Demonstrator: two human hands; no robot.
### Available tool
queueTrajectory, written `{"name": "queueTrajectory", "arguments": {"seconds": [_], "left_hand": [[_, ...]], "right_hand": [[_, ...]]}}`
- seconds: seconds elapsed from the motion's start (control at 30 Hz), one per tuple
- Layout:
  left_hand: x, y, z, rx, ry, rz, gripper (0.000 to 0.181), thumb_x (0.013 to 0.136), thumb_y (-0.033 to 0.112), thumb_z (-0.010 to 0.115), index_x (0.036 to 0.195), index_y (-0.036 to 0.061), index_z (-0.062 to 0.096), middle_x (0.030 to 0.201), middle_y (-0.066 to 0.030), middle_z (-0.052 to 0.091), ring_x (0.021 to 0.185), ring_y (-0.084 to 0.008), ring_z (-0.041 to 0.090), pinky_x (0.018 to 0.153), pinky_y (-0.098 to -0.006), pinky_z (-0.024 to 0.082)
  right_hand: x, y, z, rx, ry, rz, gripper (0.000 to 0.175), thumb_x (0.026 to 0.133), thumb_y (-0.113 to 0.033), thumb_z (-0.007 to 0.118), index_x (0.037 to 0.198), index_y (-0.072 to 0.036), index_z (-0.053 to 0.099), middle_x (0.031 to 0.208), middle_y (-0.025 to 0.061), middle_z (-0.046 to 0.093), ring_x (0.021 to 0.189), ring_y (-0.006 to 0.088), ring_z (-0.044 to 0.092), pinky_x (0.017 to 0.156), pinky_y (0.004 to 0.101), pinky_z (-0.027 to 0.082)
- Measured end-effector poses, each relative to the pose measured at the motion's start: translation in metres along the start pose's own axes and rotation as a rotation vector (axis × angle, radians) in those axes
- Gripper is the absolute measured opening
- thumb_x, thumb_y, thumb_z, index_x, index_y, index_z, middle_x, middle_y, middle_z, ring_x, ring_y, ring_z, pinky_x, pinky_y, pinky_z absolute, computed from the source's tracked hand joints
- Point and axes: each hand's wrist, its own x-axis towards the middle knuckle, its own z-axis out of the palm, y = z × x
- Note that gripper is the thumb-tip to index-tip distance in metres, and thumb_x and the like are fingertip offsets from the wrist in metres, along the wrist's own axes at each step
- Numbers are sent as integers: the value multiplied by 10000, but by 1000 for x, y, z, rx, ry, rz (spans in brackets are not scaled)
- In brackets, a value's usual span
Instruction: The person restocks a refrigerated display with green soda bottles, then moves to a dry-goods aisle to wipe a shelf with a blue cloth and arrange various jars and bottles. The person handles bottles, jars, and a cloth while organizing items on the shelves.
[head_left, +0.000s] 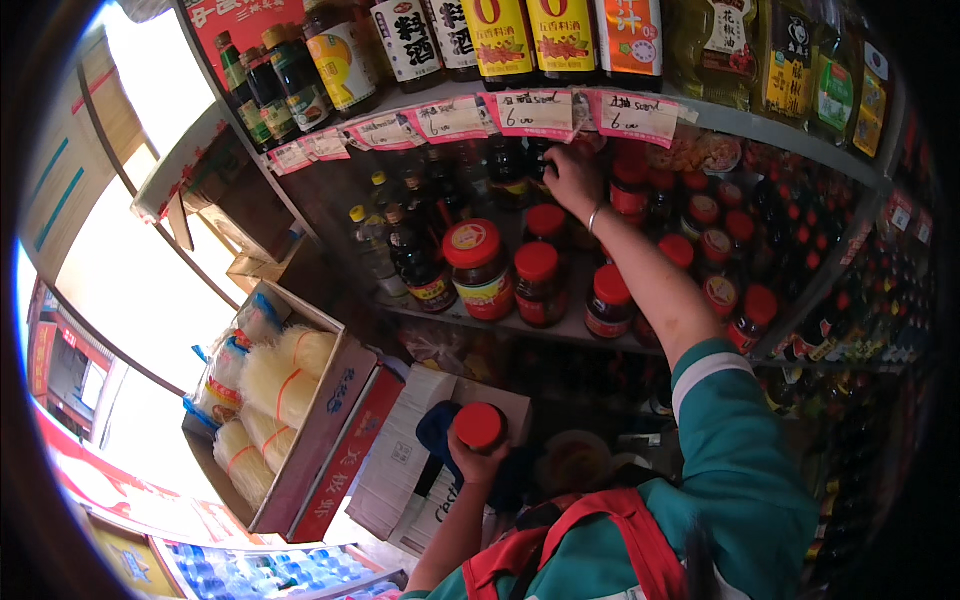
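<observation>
My left hand (476, 459) holds a red-lidded jar (481, 427) low in front of me; a dark blue cloth (436, 433) lies beside it. My right hand (576, 180) is stretched to the back of the middle shelf, near dark bottles and jars under the price tags; its fingertips are bent against or beside a dark container, and I cannot tell whether they grip it. On that shelf's front stand a large red-lidded jar (480, 281), a smaller one (538, 289) and another jar (609, 304), with more red-lidded jars to the right.
Sauce and oil bottles (566, 45) line the upper shelf, whose edge (780, 127) carries price tags (531, 115). A carton (315, 442) of bundled dry noodles (285, 382) stands at the left, beside a white cardboard box (397, 457). Dark bottles (420, 262) fill the middle shelf's left end.
</observation>
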Motion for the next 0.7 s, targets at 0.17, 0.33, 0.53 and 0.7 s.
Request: {"name": "queueTrajectory", "arguments": {"seconds": [0.17,0.33,0.53,0.7], "left_hand": [[5,11,-2,-94,-2,7,881,468,242,901,1201,31,461,1145,-137,554,1071,-307,548,939,-401,427],[7,14,0,-172,8,-75,828,477,240,893,1167,29,486,1123,-141,565,1047,-317,560,928,-398,434],[7,11,-2,-38,21,16,816,490,267,879,1170,27,497,1111,-151,580,1045,-335,567,927,-397,440],[13,22,-8,-10,-6,27,803,488,265,877,1163,23,515,1109,-164,586,1052,-338,570,921,-399,447]], "right_hand": [[29,40,-2,-328,-267,37,424,714,-262,689,1088,-75,616,1102,177,590,1072,367,529,940,463,424],[17,70,22,-589,-477,174,803,744,-363,705,1395,-86,328,1328,240,445,1219,433,417,1037,531,317],[6,66,18,-310,-528,276,617,717,-412,729,1186,-101,476,1103,201,606,978,385,595,829,502,470],[-5,42,3,-207,-273,490,612,699,-362,764,1139,-60,465,1075,200,598,960,391,592,815,450,487]]}}
